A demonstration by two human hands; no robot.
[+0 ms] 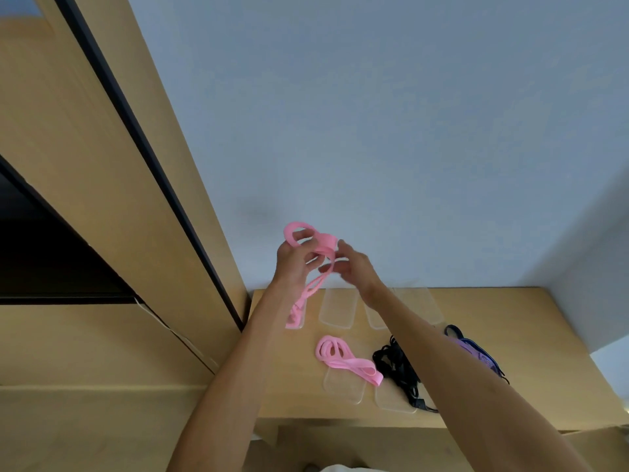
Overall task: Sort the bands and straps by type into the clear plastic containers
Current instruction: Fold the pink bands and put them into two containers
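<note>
Both hands are raised above the wooden table, working a pink band. My left hand grips its looped upper part, and the rest hangs down toward the far-left clear container. My right hand pinches the band from the right side. A second pink band lies coiled on the table, partly over a near clear container. A tangle of black straps lies beside it. A purple and dark blue band is partly hidden behind my right forearm.
More clear containers stand along the table's back edge, one in the middle and one under my right arm; another sits near the front. A tall wooden cabinet rises at the left, and a pale wall is behind.
</note>
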